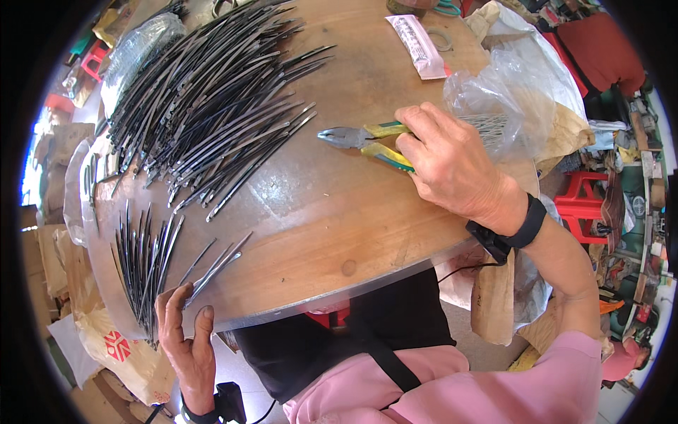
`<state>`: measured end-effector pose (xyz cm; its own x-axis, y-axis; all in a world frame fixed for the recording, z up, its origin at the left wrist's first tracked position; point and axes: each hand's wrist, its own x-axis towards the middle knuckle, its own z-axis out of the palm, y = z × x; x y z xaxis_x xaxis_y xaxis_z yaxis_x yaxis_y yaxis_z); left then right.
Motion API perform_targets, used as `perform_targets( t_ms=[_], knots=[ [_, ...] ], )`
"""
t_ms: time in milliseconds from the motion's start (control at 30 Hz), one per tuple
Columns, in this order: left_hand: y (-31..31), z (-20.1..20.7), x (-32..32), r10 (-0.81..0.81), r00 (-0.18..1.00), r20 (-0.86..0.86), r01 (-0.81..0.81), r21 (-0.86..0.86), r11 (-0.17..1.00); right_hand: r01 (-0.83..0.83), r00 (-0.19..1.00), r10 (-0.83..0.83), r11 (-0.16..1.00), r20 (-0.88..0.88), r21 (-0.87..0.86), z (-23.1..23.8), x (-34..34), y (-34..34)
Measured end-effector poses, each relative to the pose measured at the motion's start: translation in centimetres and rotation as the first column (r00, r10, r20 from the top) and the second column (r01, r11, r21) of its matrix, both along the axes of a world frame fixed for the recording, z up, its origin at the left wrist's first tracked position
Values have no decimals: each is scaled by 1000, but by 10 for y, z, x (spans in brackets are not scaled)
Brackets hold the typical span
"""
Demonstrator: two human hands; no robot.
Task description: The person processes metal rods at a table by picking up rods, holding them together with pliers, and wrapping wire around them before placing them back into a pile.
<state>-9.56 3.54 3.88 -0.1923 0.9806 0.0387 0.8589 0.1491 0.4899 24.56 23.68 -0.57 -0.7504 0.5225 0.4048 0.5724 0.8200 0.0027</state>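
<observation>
My right hand (455, 159) is closed round the yellow-and-green handles of a pair of pliers (344, 137). Their metal jaws point left over the table, and the palm hides part of the grips. At the near left edge of the table, my left hand (187, 346) has its thumb and fingers apart. A few thin dark strips (217, 267) lie right by its fingertips; whether they touch is hard to see. Beside that hand spreads a small bundle of black strips (145, 261). Farther back is a large heap of similar long black strips (205, 99).
The round-edged wooden table (339, 240) has a clear covering. At its far right are a pink packet (417, 46), a tape ring (441, 39) and a clear plastic bag (494, 99) with thin wires. A red stool (583, 205) stands at right, a printed paper bag (116, 346) at lower left.
</observation>
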Motion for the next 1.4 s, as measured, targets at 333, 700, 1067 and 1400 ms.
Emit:
perform_targets(
  t_ms=[333,700,1067,1400],
  knots=[
    [119,-28,22,-243,886,-396,316,132,939,107,705,-344,916,-620,-387,77,-11,-48],
    [137,-18,5,-286,930,-230,325,153,933,80,473,-750,559,-462,-825,20,50,-101],
    [77,-4,57,-20,836,549,34,-16,999,-926,-73,-936,192,-345,-325,-9,39,-135],
    [38,-13,95,550,-294,782,274,-482,832,-842,64,-947,118,-315,-526,-2,8,-139]
  ],
)
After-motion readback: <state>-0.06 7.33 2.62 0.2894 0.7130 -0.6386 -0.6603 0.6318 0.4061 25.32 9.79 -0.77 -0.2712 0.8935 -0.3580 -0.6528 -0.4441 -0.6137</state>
